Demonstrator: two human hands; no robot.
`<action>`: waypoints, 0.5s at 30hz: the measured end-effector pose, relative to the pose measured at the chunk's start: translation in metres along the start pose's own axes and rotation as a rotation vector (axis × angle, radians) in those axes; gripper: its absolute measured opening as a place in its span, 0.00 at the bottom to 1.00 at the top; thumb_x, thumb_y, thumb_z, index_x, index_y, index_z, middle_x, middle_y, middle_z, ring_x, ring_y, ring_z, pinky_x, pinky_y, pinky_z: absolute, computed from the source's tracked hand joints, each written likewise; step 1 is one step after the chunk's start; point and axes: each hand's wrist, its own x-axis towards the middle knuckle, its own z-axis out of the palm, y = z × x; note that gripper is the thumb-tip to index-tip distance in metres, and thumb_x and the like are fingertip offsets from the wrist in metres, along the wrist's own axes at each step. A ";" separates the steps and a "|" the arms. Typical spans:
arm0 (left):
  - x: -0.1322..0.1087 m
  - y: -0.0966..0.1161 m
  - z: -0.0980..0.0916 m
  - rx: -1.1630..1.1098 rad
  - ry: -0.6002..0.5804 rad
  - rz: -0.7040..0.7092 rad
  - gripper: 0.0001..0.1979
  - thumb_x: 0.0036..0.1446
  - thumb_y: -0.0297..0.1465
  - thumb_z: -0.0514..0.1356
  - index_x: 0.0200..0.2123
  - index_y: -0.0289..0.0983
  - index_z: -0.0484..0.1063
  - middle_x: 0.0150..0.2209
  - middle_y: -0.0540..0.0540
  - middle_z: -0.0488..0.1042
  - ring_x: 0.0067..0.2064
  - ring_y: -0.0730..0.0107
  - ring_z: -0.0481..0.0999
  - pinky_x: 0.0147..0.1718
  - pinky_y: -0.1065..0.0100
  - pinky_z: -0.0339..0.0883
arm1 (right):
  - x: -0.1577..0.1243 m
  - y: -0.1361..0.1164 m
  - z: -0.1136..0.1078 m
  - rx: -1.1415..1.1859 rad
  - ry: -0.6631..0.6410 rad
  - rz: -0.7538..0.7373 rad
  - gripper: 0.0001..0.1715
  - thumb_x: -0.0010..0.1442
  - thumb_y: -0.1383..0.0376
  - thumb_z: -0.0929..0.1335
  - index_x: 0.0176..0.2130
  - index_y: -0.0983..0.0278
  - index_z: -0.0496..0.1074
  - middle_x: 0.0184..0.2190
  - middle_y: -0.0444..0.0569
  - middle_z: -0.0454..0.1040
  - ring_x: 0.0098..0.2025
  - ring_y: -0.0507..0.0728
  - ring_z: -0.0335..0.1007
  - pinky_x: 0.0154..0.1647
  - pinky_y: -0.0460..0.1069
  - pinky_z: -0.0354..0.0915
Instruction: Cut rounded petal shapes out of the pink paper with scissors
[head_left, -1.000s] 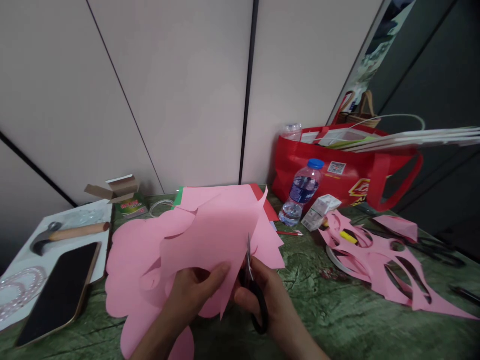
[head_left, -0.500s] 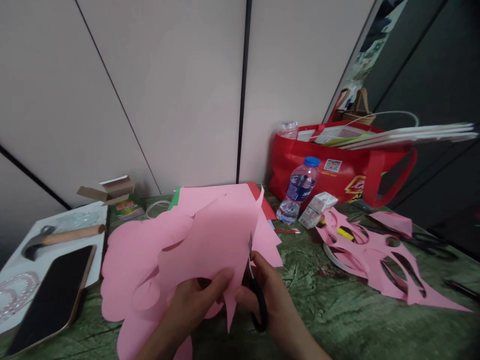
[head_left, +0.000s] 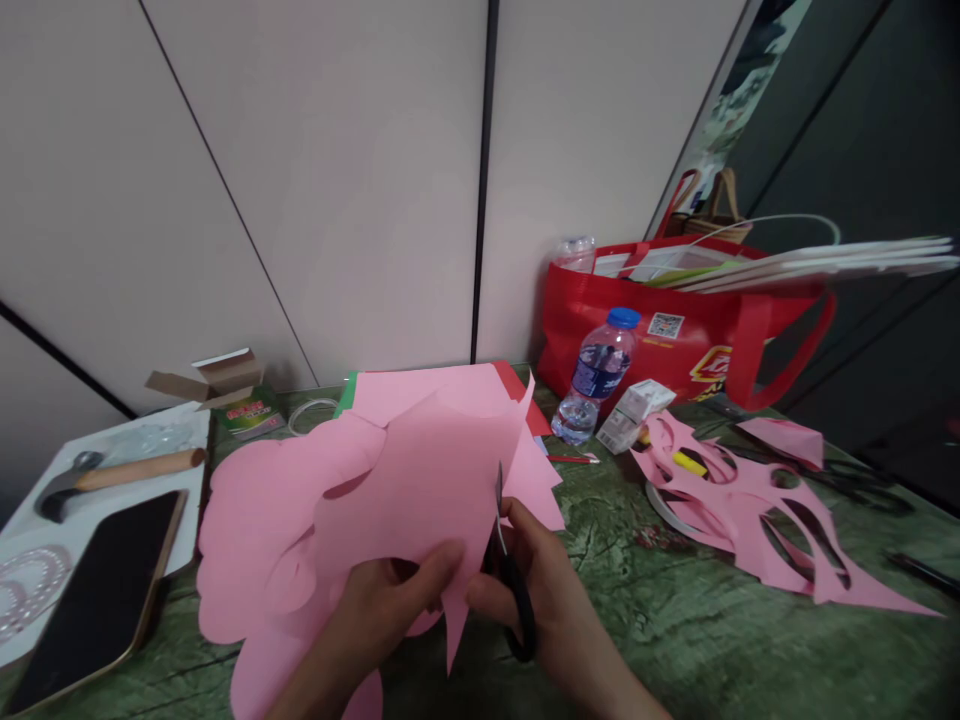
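Observation:
A sheet of pink paper point(head_left: 420, 470) is pinched near its lower edge by my left hand point(head_left: 397, 600), thumb on top. My right hand point(head_left: 536, 585) grips black-handled scissors point(head_left: 517, 600), whose blades stand along the sheet's right side. A narrow cut strip curls up at the top right of the sheet, and a pointed tail of paper hangs down between my hands. Beneath and to the left lie pink paper pieces with scalloped edges point(head_left: 255, 530). More pink sheets point(head_left: 427, 385) lie behind, with red and green paper peeking out from under them.
To the right are pink paper scraps with cut-out holes point(head_left: 757, 520), a water bottle point(head_left: 596, 375), a small white box point(head_left: 636, 415) and a red bag point(head_left: 600, 290). On the left are a phone point(head_left: 97, 600), a hammer point(head_left: 135, 470), a beaded string point(head_left: 34, 590) and an opened box point(head_left: 247, 410).
The view has shifted slightly. The paper's strip at the top right and its hanging tail have moved a little; both hands keep nearly the same place and grip.

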 end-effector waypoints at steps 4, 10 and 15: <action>-0.001 0.002 0.000 0.041 0.019 -0.032 0.14 0.36 0.40 0.59 0.08 0.39 0.65 0.10 0.50 0.65 0.16 0.70 0.64 0.18 0.68 0.56 | 0.000 0.001 -0.002 -0.010 0.001 0.002 0.22 0.39 0.65 0.76 0.31 0.61 0.64 0.22 0.39 0.69 0.22 0.51 0.64 0.25 0.46 0.62; -0.001 0.003 0.001 0.039 0.009 -0.051 0.15 0.36 0.40 0.59 0.08 0.39 0.64 0.10 0.51 0.64 0.16 0.72 0.62 0.18 0.68 0.54 | 0.001 0.002 0.000 -0.003 -0.008 -0.006 0.21 0.39 0.64 0.76 0.31 0.61 0.64 0.22 0.40 0.69 0.22 0.51 0.63 0.23 0.46 0.60; -0.001 0.003 0.000 0.072 0.008 -0.043 0.16 0.37 0.41 0.58 0.08 0.39 0.62 0.10 0.52 0.62 0.16 0.73 0.61 0.17 0.69 0.53 | 0.003 0.005 -0.002 -0.004 -0.019 -0.010 0.21 0.39 0.65 0.76 0.31 0.61 0.64 0.21 0.39 0.68 0.20 0.49 0.59 0.20 0.44 0.56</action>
